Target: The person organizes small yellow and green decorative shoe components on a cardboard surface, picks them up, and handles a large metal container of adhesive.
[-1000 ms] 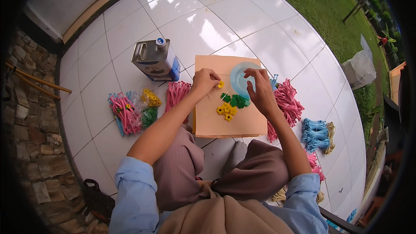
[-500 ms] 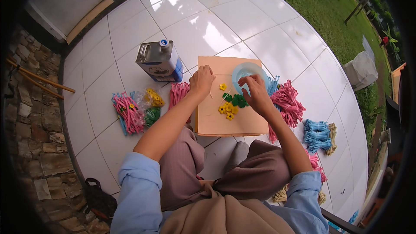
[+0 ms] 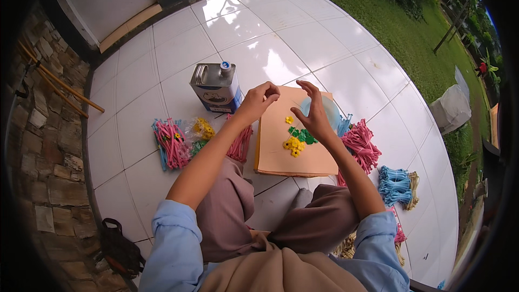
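My left hand is raised over the left far edge of a peach-coloured board, its fingertips pinched together; what they hold is too small to make out. My right hand hovers over the far part of the board, with thumb and fingers apart and nothing visible between them. Partly behind it lies a round light-blue dish. Below the hands, a few yellow flower pieces and green leaf-like pieces lie on the board, with a single yellow flower farther off.
A metal can with a blue cap stands beyond my left forearm. Pink bundles and bags of yellow pieces lie on the left. To the right are a pink bundle and a light-blue bundle. White floor tiles surround everything.
My hands have come closer together. My right hand has lifted from over the dish and spread its fingers. The whole view has shifted slightly.
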`<act>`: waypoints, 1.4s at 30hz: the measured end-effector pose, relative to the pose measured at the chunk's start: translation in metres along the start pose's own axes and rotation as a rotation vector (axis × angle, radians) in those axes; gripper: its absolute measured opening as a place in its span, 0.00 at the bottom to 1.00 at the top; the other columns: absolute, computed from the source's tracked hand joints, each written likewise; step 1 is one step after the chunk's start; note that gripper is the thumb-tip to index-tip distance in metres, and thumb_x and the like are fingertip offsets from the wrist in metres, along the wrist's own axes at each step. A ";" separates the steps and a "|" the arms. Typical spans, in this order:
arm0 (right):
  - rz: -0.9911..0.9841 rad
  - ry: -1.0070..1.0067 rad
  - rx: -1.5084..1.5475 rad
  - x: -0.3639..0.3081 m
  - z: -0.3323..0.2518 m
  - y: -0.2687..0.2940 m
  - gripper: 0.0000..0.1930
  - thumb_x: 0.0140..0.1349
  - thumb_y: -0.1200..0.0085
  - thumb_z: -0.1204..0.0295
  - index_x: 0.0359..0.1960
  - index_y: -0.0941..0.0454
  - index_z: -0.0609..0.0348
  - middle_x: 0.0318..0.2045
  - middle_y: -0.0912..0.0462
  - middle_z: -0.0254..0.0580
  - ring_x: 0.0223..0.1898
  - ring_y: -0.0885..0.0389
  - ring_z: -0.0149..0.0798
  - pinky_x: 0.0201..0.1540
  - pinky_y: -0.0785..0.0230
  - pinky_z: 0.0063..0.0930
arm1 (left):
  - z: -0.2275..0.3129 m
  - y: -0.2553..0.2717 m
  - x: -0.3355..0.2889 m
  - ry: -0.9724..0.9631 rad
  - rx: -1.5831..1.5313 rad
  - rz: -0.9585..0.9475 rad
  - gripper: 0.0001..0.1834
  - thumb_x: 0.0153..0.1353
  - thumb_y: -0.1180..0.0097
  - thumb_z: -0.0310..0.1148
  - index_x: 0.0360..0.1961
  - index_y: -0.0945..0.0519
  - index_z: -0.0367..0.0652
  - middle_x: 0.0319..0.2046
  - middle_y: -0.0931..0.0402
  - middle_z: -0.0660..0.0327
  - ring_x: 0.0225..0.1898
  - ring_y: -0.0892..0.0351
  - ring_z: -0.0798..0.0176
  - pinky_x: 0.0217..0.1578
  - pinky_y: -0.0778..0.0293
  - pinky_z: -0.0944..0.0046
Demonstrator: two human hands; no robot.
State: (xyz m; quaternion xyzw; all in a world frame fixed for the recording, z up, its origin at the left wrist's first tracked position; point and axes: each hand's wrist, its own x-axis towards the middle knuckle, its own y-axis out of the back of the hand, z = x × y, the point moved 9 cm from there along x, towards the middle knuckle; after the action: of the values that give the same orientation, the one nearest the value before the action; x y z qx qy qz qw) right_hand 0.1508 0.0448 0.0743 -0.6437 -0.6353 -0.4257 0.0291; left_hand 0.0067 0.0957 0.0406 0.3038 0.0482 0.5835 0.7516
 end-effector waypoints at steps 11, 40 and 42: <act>-0.433 -0.255 0.316 -0.006 -0.035 -0.207 0.27 0.49 0.46 0.81 0.51 0.43 0.58 0.27 0.20 0.46 0.31 0.20 0.42 0.35 0.30 0.31 | -0.082 0.166 -0.127 0.496 0.771 -0.137 0.09 0.48 0.43 0.33 0.30 0.21 0.40 0.29 0.21 0.53 0.35 0.21 0.52 0.36 0.26 0.58; -0.456 -0.338 -0.058 -0.039 0.037 -0.042 0.20 0.51 0.48 0.80 0.46 0.37 0.57 0.28 0.21 0.47 0.32 0.22 0.44 0.36 0.29 0.32 | 0.006 -0.032 -0.038 -0.039 0.222 -0.401 0.10 0.53 0.46 0.32 0.35 0.24 0.38 0.30 0.24 0.55 0.36 0.23 0.57 0.39 0.29 0.61; -0.472 -0.149 -0.243 -0.050 0.032 -0.046 0.21 0.47 0.49 0.80 0.45 0.35 0.57 0.27 0.21 0.43 0.36 0.29 0.49 0.42 0.36 0.39 | -0.023 -0.059 -0.037 0.023 0.257 -0.427 0.12 0.52 0.45 0.33 0.36 0.25 0.38 0.33 0.25 0.55 0.37 0.24 0.56 0.41 0.29 0.60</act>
State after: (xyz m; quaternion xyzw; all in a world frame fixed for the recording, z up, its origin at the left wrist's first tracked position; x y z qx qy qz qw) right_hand 0.1370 0.0325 0.0015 -0.5064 -0.7124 -0.4450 -0.1951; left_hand 0.0358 0.0637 -0.0187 0.3731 0.1934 0.4041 0.8124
